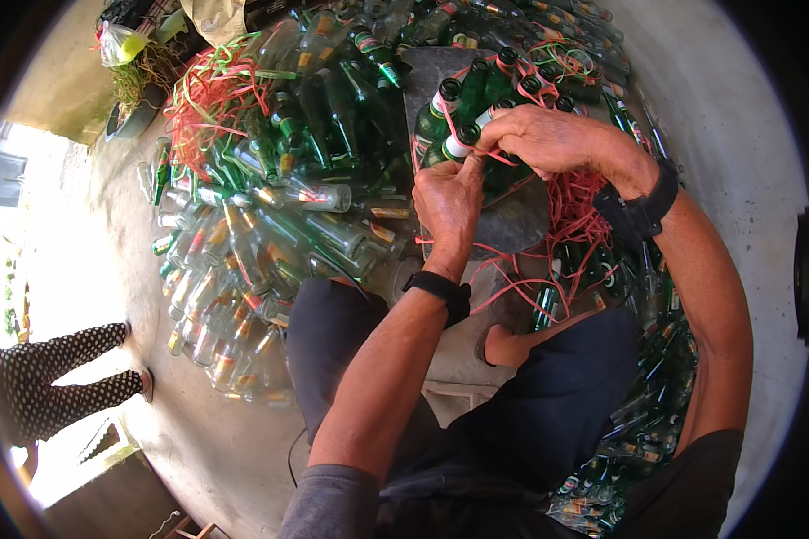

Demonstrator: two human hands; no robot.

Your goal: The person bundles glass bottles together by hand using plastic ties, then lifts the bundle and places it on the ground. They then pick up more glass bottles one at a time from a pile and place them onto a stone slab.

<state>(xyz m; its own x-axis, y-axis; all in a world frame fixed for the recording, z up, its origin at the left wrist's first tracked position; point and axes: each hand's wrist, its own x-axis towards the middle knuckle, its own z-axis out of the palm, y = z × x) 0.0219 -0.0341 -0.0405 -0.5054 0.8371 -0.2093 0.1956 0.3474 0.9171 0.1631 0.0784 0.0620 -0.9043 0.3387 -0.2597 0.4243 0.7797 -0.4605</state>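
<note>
Several green glass bottles (431, 124) stand upright in a tight group on a dark slab (512, 226) before me. Red plastic strapping (447, 116) runs around and between their necks. At the near side of the group, my left hand (450, 199) pinches the strapping just below a bottle neck with a white label. My right hand (543, 138) is bent over the near bottles, its fingers closed on the strapping beside the same neck. The fingers partly hide where the strands meet. A tangle of loose red strapping (580, 209) lies under my right wrist.
Clear and green bottles (229, 296) lie piled on the floor left, ahead and right. A red and green strapping heap (212, 101) rests on the left pile. A person in dotted trousers (74, 377) stands at the far left. A pale wall (735, 168) rises at right.
</note>
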